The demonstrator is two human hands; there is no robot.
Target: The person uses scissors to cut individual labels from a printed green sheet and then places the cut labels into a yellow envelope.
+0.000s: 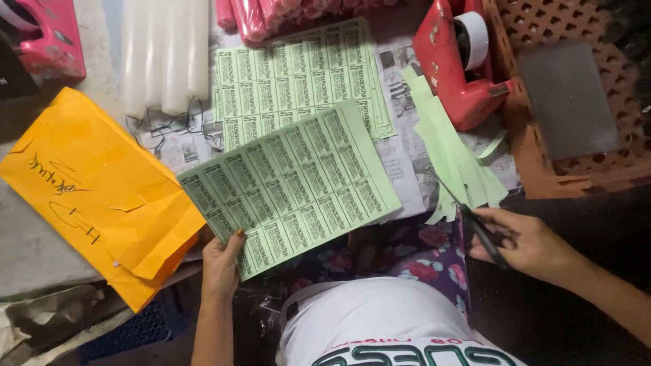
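White shirt (380, 318), left hand (220, 264) grip pinching green label sheet (291, 183), right hand (525, 244) clamped on scissors (481, 234)

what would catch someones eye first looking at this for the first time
Probably the pale green sheet of printed labels in the middle, held at its lower corner by the left hand, with a second such sheet lying behind it. Next, the bright orange envelope on the left and the red tape dispenser at top right. The right hand holds scissors beside a pile of cut green strips.
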